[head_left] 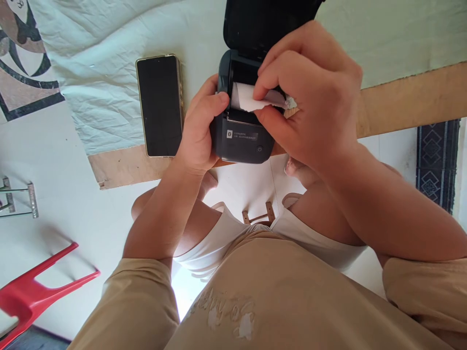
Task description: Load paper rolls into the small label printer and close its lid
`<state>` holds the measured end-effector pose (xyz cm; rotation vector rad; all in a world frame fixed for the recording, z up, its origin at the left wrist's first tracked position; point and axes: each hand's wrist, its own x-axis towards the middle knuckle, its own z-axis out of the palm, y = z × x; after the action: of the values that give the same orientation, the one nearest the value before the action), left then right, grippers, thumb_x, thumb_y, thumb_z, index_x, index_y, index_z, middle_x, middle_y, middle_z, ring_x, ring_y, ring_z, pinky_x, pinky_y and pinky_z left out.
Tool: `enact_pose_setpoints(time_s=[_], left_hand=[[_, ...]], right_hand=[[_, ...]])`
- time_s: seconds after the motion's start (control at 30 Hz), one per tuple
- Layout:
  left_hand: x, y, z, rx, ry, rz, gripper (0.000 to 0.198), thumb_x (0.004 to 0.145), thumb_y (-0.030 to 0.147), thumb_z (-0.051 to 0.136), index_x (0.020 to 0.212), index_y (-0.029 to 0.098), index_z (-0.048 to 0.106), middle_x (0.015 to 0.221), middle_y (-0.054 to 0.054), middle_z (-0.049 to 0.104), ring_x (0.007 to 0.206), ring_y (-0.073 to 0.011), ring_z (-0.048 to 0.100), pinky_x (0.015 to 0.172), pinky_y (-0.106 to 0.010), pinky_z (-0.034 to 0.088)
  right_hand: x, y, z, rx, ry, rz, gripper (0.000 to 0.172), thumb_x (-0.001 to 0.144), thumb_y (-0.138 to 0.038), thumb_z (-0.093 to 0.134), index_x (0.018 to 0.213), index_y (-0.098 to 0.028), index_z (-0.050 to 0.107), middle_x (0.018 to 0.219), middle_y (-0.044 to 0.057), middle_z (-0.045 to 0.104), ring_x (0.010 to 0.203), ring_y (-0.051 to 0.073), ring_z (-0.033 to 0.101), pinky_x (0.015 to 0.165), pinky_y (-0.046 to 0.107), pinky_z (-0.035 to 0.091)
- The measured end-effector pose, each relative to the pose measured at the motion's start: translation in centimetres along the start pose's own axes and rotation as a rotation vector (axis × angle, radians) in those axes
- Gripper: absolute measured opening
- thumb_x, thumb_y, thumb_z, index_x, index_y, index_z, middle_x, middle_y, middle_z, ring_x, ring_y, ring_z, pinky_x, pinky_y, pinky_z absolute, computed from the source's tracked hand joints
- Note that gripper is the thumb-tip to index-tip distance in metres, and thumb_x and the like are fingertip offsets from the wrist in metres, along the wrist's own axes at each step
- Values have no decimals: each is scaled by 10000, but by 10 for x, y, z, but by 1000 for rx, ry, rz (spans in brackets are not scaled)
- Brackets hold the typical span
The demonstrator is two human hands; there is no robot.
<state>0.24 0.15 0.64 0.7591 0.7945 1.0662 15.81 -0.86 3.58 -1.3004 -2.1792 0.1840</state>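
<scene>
Two grips [200,129] [314,90], one open printer [242,146], one paper strip [248,98]

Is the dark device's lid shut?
No, the lid stands open, exposing white paper inside the dark device.

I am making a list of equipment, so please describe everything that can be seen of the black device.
The device looks like dark plastic, with rounded corners. Its lid stands open at the far side, showing a bay with white paper. The near part bears a Bluetooth-like sign, text too small to read and a power mark. It is at the table's near edge; the left hand grips its left side, the right hand pinches the paper.
</scene>
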Motion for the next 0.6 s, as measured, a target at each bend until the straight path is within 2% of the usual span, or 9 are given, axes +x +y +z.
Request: enact_pose_setpoints(time_s=[0.07, 0.13, 0.23, 0.4, 0.47, 0.53, 0.6], left_hand=[[-1, 0, 0, -3, -6, 7, 178, 650, 380, 575, 724, 224, 536, 668, -22, 573, 793, -221, 627, 596, -299, 472], [-3, -1, 0, 5, -26, 25, 201, 685, 389, 560, 717, 193, 525, 638, -12, 534, 678, -168, 612, 557, -260, 441], [-4, -1, 0, 8, -57, 48, 114, 706, 299, 562, 706, 190, 532, 588, 3, 481, 521, -94, 500, 485, -225, 373], [-6, 1, 3, -10, -52, 78, 111, 680, 332, 579, 695, 226, 546, 553, 6, 446, 482, -97, 415, 433, -241, 293], [-7, 2, 3, 9, -34, 66, 99, 676, 243, 594, 771, 234, 568, 557, 17, 456, 471, -84, 401, 432, -231, 284], [-8, 4, 2, 35, -19, 41, 205, 654, 133, 598, 827, 241, 577, 578, 25, 487, 484, -83, 425, 442, -225, 301], [-9, 4, 1, 41, -26, 35, 260, 622, 119, 620, 843, 249, 580, 624, 19, 531, 534, -106, 485, 470, -236, 349]], right_hand=[[-1, -1, 0, 16, 72, -30, 172, 730, -179, 401, 811, -205, 550, 925, -15, 513, 867, 29, 469, 752, 189, 394], [-2, -3, 2, 23, 91, -94, 156, 741, -212, 407, 787, -199, 555, 858, -7, 508, 811, 27, 443, 708, 192, 366], [-5, -7, 7, 16, 20, -157, 207, 777, -263, 365, 762, -214, 566, 801, -12, 514, 761, 32, 401, 687, 209, 325], [-7, -9, 13, -7, -113, -125, 241, 787, -315, 359, 776, -255, 592, 858, -42, 554, 806, 41, 397, 754, 240, 328], [-7, -9, 12, 26, -77, -172, 222, 772, -362, 389, 785, -252, 582, 851, -48, 556, 809, 45, 415, 752, 241, 343], [-5, -9, 8, 91, -5, -225, 222, 761, -393, 409, 802, -236, 559, 832, -43, 541, 801, 40, 437, 752, 235, 368], [-4, -8, 3, 130, 70, -233, 232, 774, -375, 392, 826, -203, 539, 863, -17, 511, 844, 32, 459, 749, 210, 387]])
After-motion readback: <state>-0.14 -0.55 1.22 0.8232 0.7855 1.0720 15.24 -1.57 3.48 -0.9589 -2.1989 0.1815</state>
